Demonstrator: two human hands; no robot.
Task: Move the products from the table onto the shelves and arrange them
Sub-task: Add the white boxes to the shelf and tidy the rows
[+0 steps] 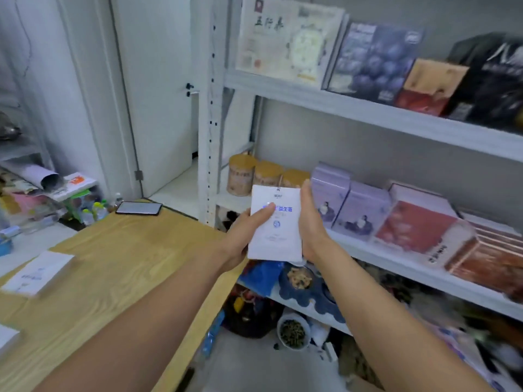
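White metal shelving fills the right of the room, and a wooden table point(113, 264) runs up to its left end. Between the two, held up in the air, is the white box point(274, 224) with blue print on its face. It stands nearly upright, long axis running top to bottom, printed face toward the person.

The left hand point(243, 233) grips it from the left, thumb laid across the front and the other fingers hidden behind. The right hand point(311, 222) lies flat against the right edge with fingers straight, steadying rather than gripping.

The box is level with the middle shelf point(396, 261) but has not reached it. It hangs in front of the spot where the round canisters point(240, 174) meet the purple boxes point(351, 205). That shelf lies ahead and slightly right of the hands, so the right arm is the nearer one. Since the left hand has the real hold, I'd expect both to carry the box forward. Whether there is free room behind the box I cannot tell, because it covers that stretch. The purple boxes stand upright, so keeping the long axis vertical would match the row.

Further right sits a red box point(416, 227). On the table a second white box point(36, 274) lies flat, not yet shelved, and a phone point(138, 207) rests near the far edge.
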